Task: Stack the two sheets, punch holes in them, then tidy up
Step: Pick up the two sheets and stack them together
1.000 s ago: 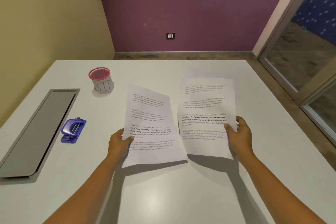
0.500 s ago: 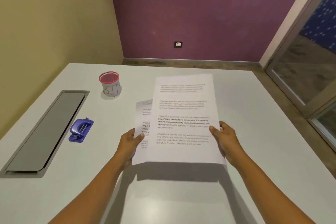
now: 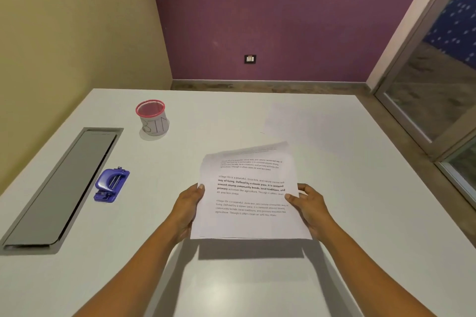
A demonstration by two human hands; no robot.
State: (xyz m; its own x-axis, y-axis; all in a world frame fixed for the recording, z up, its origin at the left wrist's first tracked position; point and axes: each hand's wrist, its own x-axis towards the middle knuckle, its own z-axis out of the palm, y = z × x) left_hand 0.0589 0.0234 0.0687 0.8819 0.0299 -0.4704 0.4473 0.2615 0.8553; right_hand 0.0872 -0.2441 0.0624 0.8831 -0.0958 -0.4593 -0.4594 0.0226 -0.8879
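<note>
– Sheets [image 3: 249,198]: both pages sit one on top of the other, held between the hands and lifted off the table [image 3: 231,278]. We read that from the shadow under the near edge.
– Agreed. Grip?
– Left hand [image 3: 186,210] grips the left edge, thumb tip on the printed face. Right hand [image 3: 309,208] pinches the right edge, thumb on top and the other fingers curled under or behind. Neither hand is spread, both are closed on paper.
– Are the edges flush?
– We can't tell. The far edge is blurred, and there's a hint of a second corner poking out on the right-hand side. The near edge looks close to even.
– Where's the punch?
– The blue hole punch [image 3: 112,185] is well out beyond the left hand, resting on the table just beside a long grey panel [image 3: 59,188]. A red-rimmed cup marked BIN [image 3: 153,118] stands farther off, ahead of the left hand.
– So what are the risks?
– The main one we flag is punching a skewed stack. If that corner really is off, the holes won't line up between the two pages. Tapping the stack square would fix that.
– Anything else?
– Reaching for the punch means the left hand lets go. A single pinch on one edge lets thin paper droop or fan apart, and the top page could slide off. Setting the stack down carelessly could also curl the far end under.
– And the tidy-up?
– Not started, in our judgement. The punch is untouched.
</note>
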